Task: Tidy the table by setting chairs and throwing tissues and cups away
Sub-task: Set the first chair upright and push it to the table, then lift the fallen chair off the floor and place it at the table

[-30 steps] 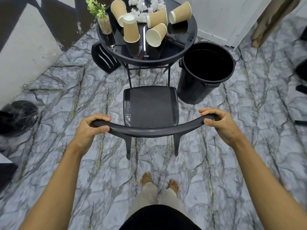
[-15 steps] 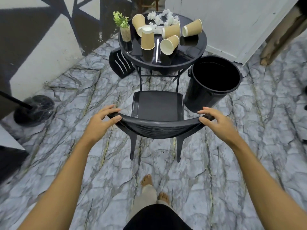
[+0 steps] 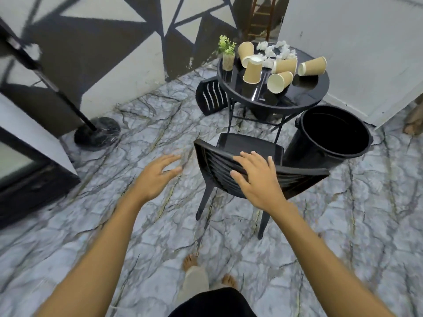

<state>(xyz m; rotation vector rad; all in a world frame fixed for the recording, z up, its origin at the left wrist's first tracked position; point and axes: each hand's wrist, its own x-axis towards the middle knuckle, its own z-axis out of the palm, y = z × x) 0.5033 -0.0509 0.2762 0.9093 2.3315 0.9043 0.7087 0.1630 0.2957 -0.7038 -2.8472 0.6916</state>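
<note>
1. Both hands hold nothing. The left hand [image 3: 158, 177] is spread over the floor. The right hand [image 3: 254, 177] is flat, fingers straight, on or just above the back of the chair [image 3: 302, 179]; I cannot tell which.
2. The chair stands askew before the table, close to the bin [image 3: 320, 156]. A 1-handed push may swing it into the bin.
3. On the table [image 3: 306, 90], 5 cups [image 3: 280, 82], most on their sides, lie near the tissues [image 3: 274, 51]. A knock from the chair could roll them off.
</note>
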